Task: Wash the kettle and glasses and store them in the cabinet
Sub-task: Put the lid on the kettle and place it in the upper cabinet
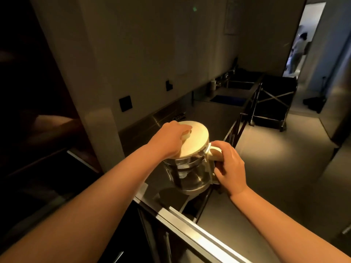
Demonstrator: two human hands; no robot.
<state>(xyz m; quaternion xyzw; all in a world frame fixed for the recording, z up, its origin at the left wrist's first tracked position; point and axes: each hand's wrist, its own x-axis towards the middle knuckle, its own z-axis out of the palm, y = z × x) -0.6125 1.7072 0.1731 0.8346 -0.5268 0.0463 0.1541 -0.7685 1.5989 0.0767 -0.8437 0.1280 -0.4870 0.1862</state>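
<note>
Head view shows the clear glass kettle with a cream round lid and cream handle (190,168) just below the middle of the frame, upright over the near end of the long steel surface (209,114); whether its base touches that surface or hangs just above it cannot be told. The right hand (229,168), at three o'clock of the kettle, is wrapped around the cream handle and seems to carry or steady it. The left hand (171,139), at ten o'clock, lies on the lid with fingers closed on the cream knob (187,135), likely to keep the lid seated or to lift it off. Toward one o'clock, well apart along the same surface, a dark sink with a faucet (239,85) waits, probably the washing spot. Beyond it stands a black folding cart (273,103) on the floor. No glasses show. Washing looks not yet begun.
</note>
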